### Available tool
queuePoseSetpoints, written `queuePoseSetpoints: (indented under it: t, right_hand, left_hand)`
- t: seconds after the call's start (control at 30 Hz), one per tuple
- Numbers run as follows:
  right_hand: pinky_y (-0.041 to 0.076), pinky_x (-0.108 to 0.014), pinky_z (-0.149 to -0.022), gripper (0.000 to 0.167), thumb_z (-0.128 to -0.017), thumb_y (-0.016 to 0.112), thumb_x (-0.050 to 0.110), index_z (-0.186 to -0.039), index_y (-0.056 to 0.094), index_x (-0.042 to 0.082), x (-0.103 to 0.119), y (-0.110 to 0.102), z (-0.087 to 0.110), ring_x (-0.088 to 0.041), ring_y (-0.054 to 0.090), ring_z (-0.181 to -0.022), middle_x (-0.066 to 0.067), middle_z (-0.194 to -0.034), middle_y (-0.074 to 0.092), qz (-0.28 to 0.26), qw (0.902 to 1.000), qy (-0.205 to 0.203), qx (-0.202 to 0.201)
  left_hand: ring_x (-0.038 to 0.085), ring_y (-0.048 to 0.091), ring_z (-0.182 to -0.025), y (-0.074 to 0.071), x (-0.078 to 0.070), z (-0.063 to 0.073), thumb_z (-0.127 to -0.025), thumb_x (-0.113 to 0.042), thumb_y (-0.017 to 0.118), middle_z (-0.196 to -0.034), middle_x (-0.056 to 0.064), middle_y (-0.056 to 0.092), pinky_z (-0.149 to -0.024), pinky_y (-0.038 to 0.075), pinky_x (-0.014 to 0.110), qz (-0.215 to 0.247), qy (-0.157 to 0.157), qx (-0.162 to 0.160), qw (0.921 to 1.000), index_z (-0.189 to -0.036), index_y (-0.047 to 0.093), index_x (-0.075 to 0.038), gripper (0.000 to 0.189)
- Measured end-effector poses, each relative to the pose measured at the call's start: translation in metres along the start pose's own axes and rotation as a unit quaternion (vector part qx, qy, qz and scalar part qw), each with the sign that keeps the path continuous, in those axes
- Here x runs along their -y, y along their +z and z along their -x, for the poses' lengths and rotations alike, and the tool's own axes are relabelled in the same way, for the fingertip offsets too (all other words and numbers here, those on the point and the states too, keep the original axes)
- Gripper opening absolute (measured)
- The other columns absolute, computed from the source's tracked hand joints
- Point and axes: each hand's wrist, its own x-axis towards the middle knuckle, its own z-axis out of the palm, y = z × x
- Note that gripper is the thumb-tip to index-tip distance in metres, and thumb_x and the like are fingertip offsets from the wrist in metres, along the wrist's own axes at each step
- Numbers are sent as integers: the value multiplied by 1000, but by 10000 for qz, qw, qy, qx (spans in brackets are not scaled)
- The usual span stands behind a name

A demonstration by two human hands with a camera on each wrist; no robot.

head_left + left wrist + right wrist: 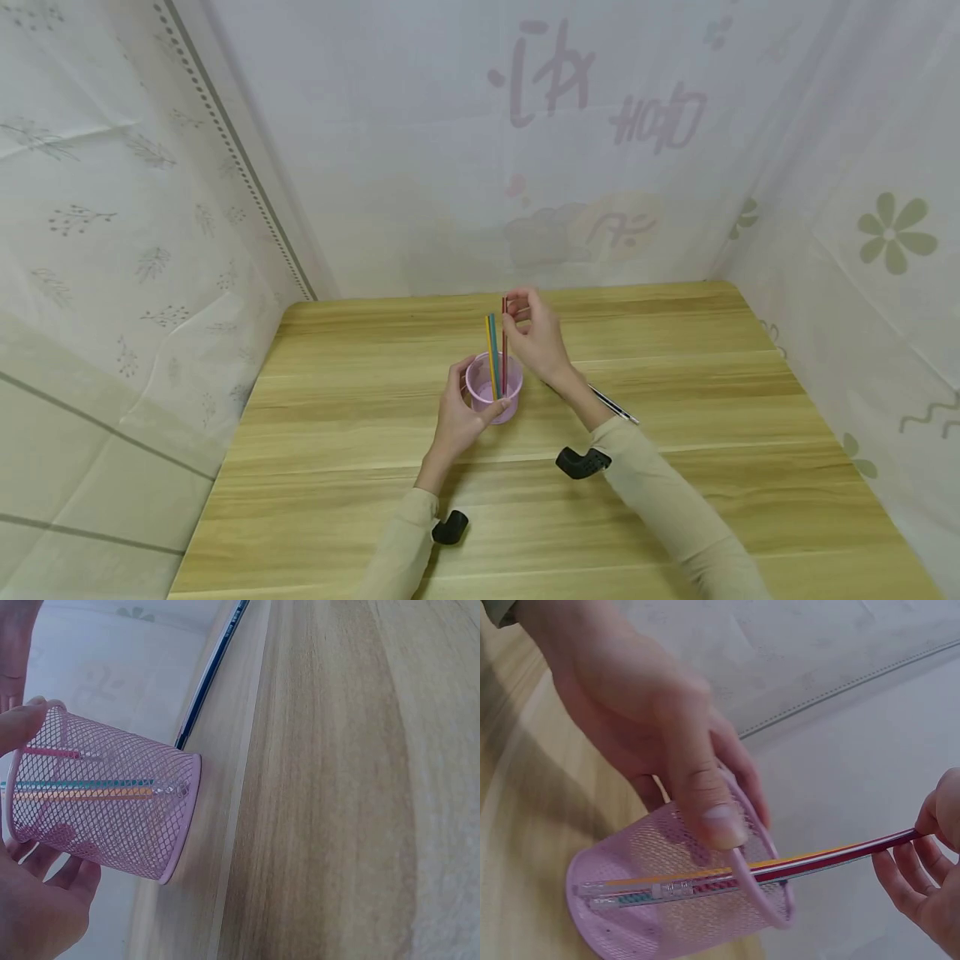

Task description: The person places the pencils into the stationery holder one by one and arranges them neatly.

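My left hand [459, 419] grips a pink mesh pencil cup [498, 415] by its side, the thumb over the rim in the right wrist view. The cup stands upright on the table. Inside lean a yellow pencil [490, 340] and a teal pencil [494, 342], their eraser ends down near the bottom. Above the cup, my right hand [542, 337] pinches a dark red pencil [810, 865] near its upper end. That pencil's lower end is inside the cup; in the left wrist view it hangs above the bottom, higher than the other two.
A dark pencil [617, 406] lies on the wooden table [337, 500] to the right of the cup, partly behind my right forearm. White printed cloth [420, 167] hangs behind the table and along both sides. Each wrist carries a black camera mount [581, 463].
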Motion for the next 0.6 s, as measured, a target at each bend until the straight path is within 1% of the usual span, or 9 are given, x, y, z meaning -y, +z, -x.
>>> queuePoseSetpoints:
  t: [0.13, 0.23, 0.27, 0.43, 0.53, 0.6]
  right_hand:
    - [62, -26, -69, 30, -92, 61, -3, -121, 56, -4, -7, 6, 6, -31, 68, -86, -18, -99, 65, -18, 9998, 131, 152]
    - [63, -30, -70, 30, -91, 62, -4, -120, 57, -5, -10, 10, 10, -32, 69, -85, -20, -98, 66, 15, 9994, 139, 319]
    - [63, -31, -70, 30, -90, 62, -4, -120, 58, -5, -12, 11, 11, -33, 69, -85, -21, -98, 67, 26, 9991, 154, 389]
    - [64, -32, -71, 29, -92, 64, -4, -120, 58, -3, -14, 14, 15, -34, 70, -88, -21, -100, 68, 130, 9970, 309, 705]
    - [63, -31, -73, 30, -93, 64, -2, -122, 58, -2, -14, 13, 16, -32, 69, -90, -19, -101, 67, 179, 9962, 410, 745]
    - [63, -31, -74, 30, -93, 64, -1, -122, 57, -1, -15, 13, 16, -31, 69, -90, -18, -102, 67, 181, 9962, 442, 724]
  left_hand:
    - [56, 47, -131, 3, 18, -3, -75, 1, 86, -144, 37, 46, -113, 39, 67, 3, -19, -45, 10000, -148, 34, 10, 90]
    - [54, 48, -132, 4, 32, -4, -74, 1, 87, -144, 34, 47, -113, 40, 66, 2, -22, -115, 9999, -149, 34, 5, 92]
    - [52, 49, -132, 4, 35, -4, -74, -1, 87, -145, 31, 48, -113, 41, 64, -12, -25, -133, 9999, -149, 35, 3, 91]
    - [43, 53, -133, 4, 40, -4, -74, -9, 90, -145, 21, 51, -112, 45, 57, -156, -4, -144, 9998, -148, 39, -6, 90]
    - [39, 54, -133, 3, 40, -4, -74, -12, 91, -145, 17, 52, -113, 47, 52, -263, -19, -135, 9996, -148, 39, -8, 90]
    - [38, 54, -134, 3, 40, -4, -74, -13, 91, -146, 16, 51, -113, 46, 51, -311, -41, -119, 9994, -148, 38, -9, 91]
